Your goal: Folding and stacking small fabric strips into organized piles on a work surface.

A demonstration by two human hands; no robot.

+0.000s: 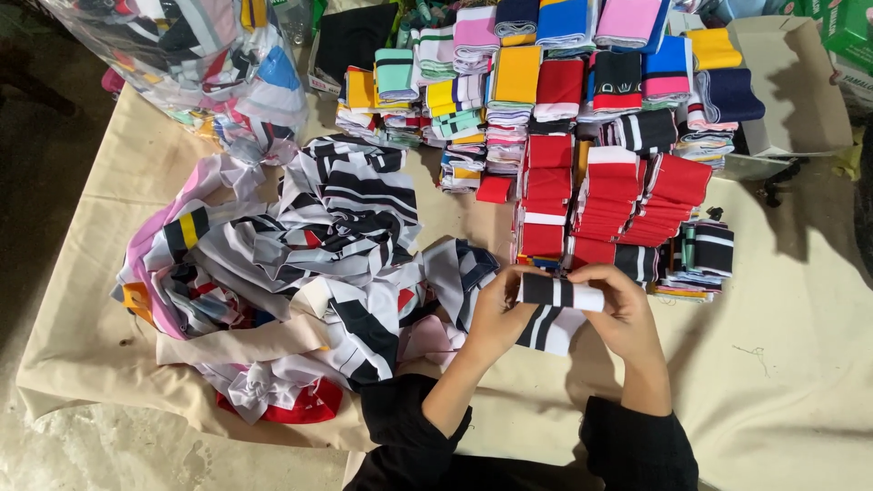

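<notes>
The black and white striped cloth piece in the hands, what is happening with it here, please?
A person in black sleeves holds a black and white striped cloth strip with both hands, the left hand and the right hand gripping its folded upper part. It is above a beige cloth-covered table. To the left lies a loose heap of striped pieces. Behind the hands stand neat stacks of folded pieces, many red. A clear plastic bag of more pieces is at the far left.

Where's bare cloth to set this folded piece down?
Bare cloth lies right of the right hand, below the striped stack; a smaller patch sits past the loose pile's left edge. Crowded: the folded stacks ahead and the pile beside the left hand.
</notes>
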